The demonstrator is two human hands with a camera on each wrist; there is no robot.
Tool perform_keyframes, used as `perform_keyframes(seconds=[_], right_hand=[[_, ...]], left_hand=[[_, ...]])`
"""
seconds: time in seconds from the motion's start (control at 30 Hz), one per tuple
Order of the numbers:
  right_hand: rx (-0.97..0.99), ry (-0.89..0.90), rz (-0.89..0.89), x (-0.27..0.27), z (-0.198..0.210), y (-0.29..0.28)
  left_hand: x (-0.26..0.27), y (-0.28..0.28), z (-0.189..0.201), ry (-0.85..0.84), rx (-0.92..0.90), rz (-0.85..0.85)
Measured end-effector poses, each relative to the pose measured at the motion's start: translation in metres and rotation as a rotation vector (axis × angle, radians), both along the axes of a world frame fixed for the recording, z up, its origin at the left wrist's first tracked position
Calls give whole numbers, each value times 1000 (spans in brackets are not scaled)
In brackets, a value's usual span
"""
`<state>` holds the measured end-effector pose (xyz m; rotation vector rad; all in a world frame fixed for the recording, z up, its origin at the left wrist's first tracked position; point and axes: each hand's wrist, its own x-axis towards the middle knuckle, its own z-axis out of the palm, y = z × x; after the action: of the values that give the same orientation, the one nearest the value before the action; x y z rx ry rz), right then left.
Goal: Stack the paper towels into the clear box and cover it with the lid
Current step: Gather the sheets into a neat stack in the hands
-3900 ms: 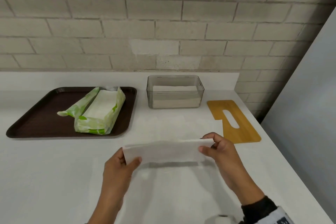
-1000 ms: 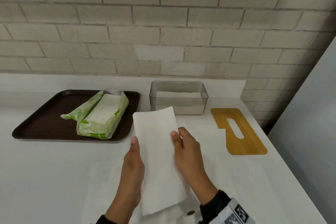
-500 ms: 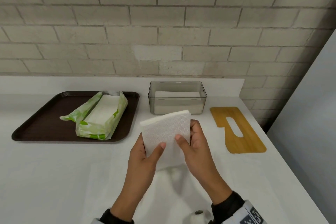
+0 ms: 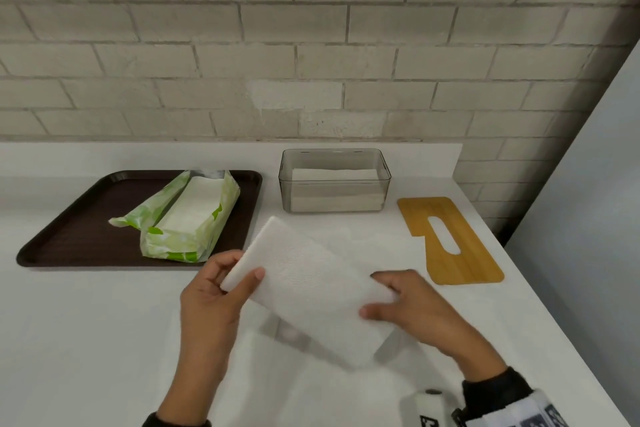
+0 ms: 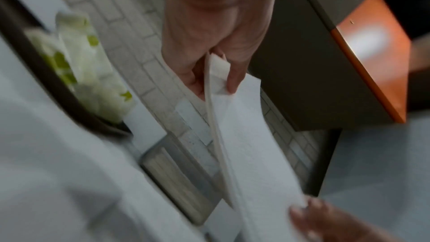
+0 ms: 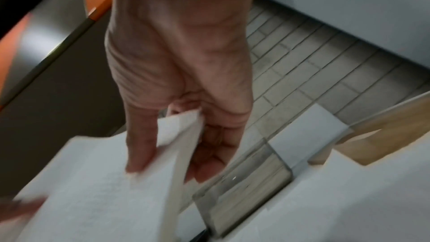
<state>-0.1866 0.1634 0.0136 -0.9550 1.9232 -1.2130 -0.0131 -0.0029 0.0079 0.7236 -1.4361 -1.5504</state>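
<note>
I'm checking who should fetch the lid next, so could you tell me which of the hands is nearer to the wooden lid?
Right. The right hand holds the folded paper towel just beside the wooden lid; the left hand holds the towel's far end, nearer the tray.

The head view is bright and even, with soft light from above. The folded white paper towel [image 4: 311, 291] that I hold throws a faint grey shadow on the white countertop [image 4: 86, 340], and its near end is a little blurred. The brick lines bend at the edges. Both wrist views are dim and strongly blurred; a glare spot shines on the orange panel [image 5: 370, 43].
</note>
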Motion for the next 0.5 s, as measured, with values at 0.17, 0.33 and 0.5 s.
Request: perform_keyframes(seconds=[0.17,0.33,0.5], right_hand=[[-353,-142,-314,-5,-1,10],[-449,-290,-372,8,-13,6],[-29,-121,-311,7,-34,3]], left_hand=[[11,16,-11,-130,-44,-50],[4,30,-32,-165,80,8],[0,29,-55,-221,176,28]])
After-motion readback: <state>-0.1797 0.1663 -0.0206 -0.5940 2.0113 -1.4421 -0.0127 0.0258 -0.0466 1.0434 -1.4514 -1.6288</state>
